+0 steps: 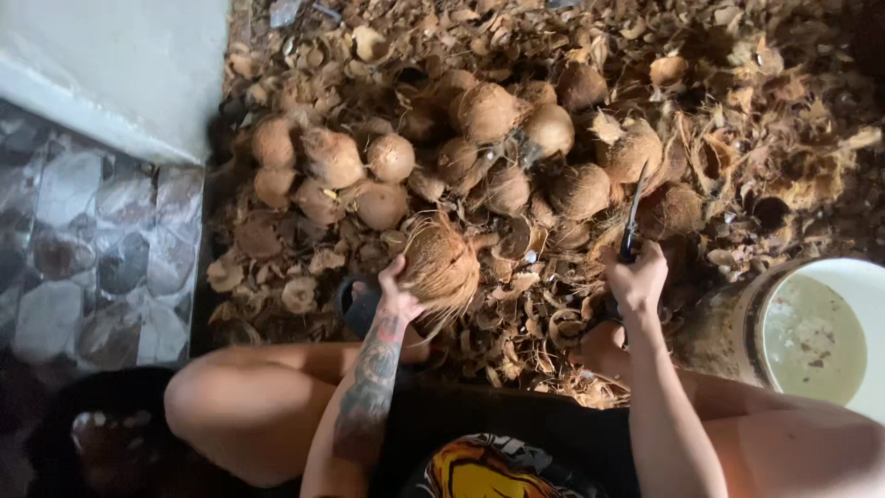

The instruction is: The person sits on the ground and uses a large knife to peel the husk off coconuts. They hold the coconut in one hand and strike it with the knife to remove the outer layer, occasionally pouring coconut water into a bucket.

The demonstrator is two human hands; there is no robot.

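The left hand point(398, 293) grips a fibrous coconut point(441, 266) near the knees. The right hand point(638, 277) holds a dark knife point(632, 214) upright. Husked coconuts point(479, 152) are heaped beyond; a white bucket point(834, 277) stands right.

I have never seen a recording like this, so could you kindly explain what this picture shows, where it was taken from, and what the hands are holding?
There is no machine here: a person works with two bare hands, and the single picture comes from a camera on their head, looking down. The left hand grips a fibrous brown coconut. The right hand holds a dark-bladed knife, blade pointing up and away. Ahead on the ground lies a pile of husked coconuts amid scattered husk scraps. A white bucket with pale liquid stands at the right, and a tiled floor shows at the left. The person's bent knees frame the bottom.
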